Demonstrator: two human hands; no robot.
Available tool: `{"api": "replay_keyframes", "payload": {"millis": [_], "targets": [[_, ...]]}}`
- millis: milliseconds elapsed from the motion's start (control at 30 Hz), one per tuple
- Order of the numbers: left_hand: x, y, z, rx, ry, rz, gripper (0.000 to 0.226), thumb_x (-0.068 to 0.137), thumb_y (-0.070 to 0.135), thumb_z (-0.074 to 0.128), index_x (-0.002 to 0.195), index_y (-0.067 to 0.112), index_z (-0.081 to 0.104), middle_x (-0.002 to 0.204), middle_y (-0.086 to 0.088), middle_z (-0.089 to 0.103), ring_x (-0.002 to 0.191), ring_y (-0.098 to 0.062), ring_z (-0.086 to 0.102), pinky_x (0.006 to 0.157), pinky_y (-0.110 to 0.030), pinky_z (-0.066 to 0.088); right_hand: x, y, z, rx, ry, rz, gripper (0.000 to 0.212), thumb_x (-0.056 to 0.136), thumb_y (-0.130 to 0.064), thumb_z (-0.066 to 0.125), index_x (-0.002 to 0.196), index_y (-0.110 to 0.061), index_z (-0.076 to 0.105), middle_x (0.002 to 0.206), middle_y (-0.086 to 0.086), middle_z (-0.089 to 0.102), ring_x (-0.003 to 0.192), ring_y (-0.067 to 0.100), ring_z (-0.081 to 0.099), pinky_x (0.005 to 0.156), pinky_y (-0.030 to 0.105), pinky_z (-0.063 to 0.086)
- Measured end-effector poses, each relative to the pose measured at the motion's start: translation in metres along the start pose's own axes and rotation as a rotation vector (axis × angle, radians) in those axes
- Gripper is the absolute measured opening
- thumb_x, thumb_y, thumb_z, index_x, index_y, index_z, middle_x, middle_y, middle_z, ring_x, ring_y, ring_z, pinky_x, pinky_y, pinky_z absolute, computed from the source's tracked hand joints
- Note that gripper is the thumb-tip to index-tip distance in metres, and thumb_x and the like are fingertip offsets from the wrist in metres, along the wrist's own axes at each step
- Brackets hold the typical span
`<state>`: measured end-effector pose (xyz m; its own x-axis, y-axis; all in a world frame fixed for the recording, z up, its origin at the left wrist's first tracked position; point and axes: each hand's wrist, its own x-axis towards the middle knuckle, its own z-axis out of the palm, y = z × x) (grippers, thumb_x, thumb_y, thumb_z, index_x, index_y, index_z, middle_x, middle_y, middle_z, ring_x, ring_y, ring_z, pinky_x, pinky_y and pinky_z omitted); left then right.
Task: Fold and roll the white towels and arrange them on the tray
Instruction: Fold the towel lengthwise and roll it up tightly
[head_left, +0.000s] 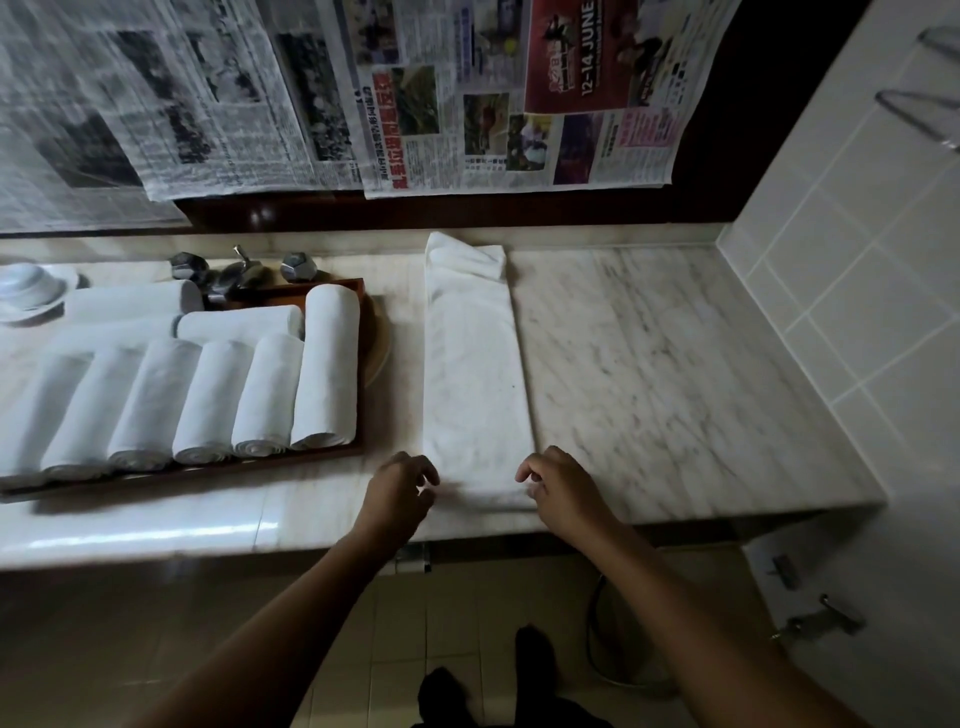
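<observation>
A long white towel (475, 374), folded into a narrow strip, lies flat on the marble counter (649, 364) and runs away from me. Its far end is bunched into a small folded lump (467, 257). My left hand (400, 488) has curled fingers at the strip's near left corner. My right hand (558, 488) pinches the near right corner. The near edge is blurred. To the left, a brown wooden tray (332, 285) holds several rolled white towels (327, 364), lined up side by side, with more rolls behind them.
Chrome taps (244, 270) stand behind the tray, and a white dish (26, 291) sits at the far left. Newspaper sheets (467, 104) cover the wall behind the counter. A tiled wall (831, 260) closes off the right side. The counter's front edge is just below my hands.
</observation>
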<state>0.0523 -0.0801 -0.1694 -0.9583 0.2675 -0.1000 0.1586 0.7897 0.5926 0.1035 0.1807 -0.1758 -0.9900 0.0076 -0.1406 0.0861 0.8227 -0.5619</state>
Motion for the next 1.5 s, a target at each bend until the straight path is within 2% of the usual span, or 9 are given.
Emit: {"api": "replay_keyframes", "payload": {"millis": [167,333,533,667,800,967,1067,1300,1500], "targets": [[-0.015,-0.006,0.02,0.236,0.025,0.305,0.029,0.074,-0.013,0.07,0.084,0.014,0.072,0.083,-0.003,0.062,0.074,-0.023,0.057,0.058,-0.036,0.051,-0.009,0.001,0.009,-0.149,-0.04,-0.115,0.036,0.088,0.008,0.055,0.106,-0.021,0.066,0.11,-0.005,0.051,0.103,0.014,0.05,0.08,0.032,0.05],[-0.019,-0.013,0.019,0.281,-0.012,0.354,0.038,0.066,-0.005,0.076,0.101,0.01,0.071,0.094,-0.005,0.063,0.083,-0.026,0.057,0.065,-0.039,0.054,-0.018,0.004,0.008,-0.205,-0.042,-0.201,0.038,0.087,-0.004,0.056,0.121,-0.021,0.058,0.119,-0.004,0.05,0.107,0.018,0.046,0.084,0.035,0.048],[-0.01,-0.015,0.017,0.251,-0.016,0.321,0.043,0.06,-0.017,0.069,0.095,0.009,0.072,0.087,-0.007,0.064,0.076,-0.031,0.059,0.06,-0.044,0.054,-0.012,0.004,0.005,-0.19,-0.052,-0.211,0.04,0.089,0.0,0.053,0.123,-0.021,0.059,0.12,-0.004,0.054,0.11,0.02,0.047,0.089,0.035,0.047],[-0.019,-0.012,0.007,0.071,-0.03,0.156,0.025,0.08,0.001,0.072,0.101,0.015,0.072,0.096,0.002,0.072,0.091,-0.016,0.064,0.078,-0.032,0.053,-0.018,0.009,-0.001,-0.049,-0.044,-0.129,0.03,0.093,-0.004,0.061,0.115,-0.025,0.061,0.113,-0.015,0.058,0.105,0.009,0.05,0.087,0.026,0.045],[-0.021,-0.013,-0.004,-0.122,-0.079,-0.049,0.012,0.085,0.02,0.082,0.093,0.027,0.076,0.085,0.018,0.072,0.079,0.01,0.064,0.071,-0.005,0.043,-0.023,0.014,-0.006,0.125,-0.043,0.029,0.02,0.096,-0.017,0.07,0.111,-0.029,0.067,0.105,-0.019,0.061,0.097,-0.002,0.058,0.079,0.007,0.042],[-0.019,-0.01,-0.009,-0.217,-0.106,-0.208,0.01,0.085,0.029,0.082,0.089,0.036,0.076,0.079,0.021,0.071,0.078,0.012,0.063,0.064,-0.002,0.038,-0.019,0.017,0.002,0.213,0.061,0.036,0.014,0.093,-0.015,0.071,0.103,-0.023,0.076,0.101,-0.01,0.067,0.097,0.009,0.065,0.088,0.025,0.052],[-0.017,-0.007,-0.009,-0.312,-0.097,-0.278,0.006,0.085,0.029,0.081,0.091,0.031,0.079,0.079,0.016,0.075,0.079,0.004,0.068,0.069,-0.015,0.046,-0.016,0.013,0.01,0.133,0.153,0.024,0.015,0.093,-0.013,0.067,0.102,-0.02,0.076,0.1,-0.004,0.063,0.099,0.019,0.061,0.084,0.025,0.046],[-0.011,-0.001,-0.008,-0.368,-0.084,-0.356,0.004,0.084,0.027,0.079,0.087,0.025,0.082,0.074,0.009,0.076,0.077,-0.01,0.071,0.077,-0.032,0.057,-0.037,-0.014,0.038,-0.274,0.299,-0.268,0.053,0.081,0.002,0.054,0.127,-0.017,0.07,0.129,0.007,0.063,0.118,0.031,0.055,0.095,0.043,0.05],[-0.018,0.01,0.002,-0.188,0.076,-0.267,0.016,0.089,0.025,0.075,0.104,0.019,0.074,0.095,0.002,0.07,0.091,-0.02,0.067,0.073,-0.03,0.048,-0.054,-0.019,0.058,-0.387,0.116,-0.27,0.072,0.085,-0.004,0.029,0.154,-0.013,0.046,0.161,0.014,0.04,0.15,0.036,0.034,0.12,0.054,0.022]]}}
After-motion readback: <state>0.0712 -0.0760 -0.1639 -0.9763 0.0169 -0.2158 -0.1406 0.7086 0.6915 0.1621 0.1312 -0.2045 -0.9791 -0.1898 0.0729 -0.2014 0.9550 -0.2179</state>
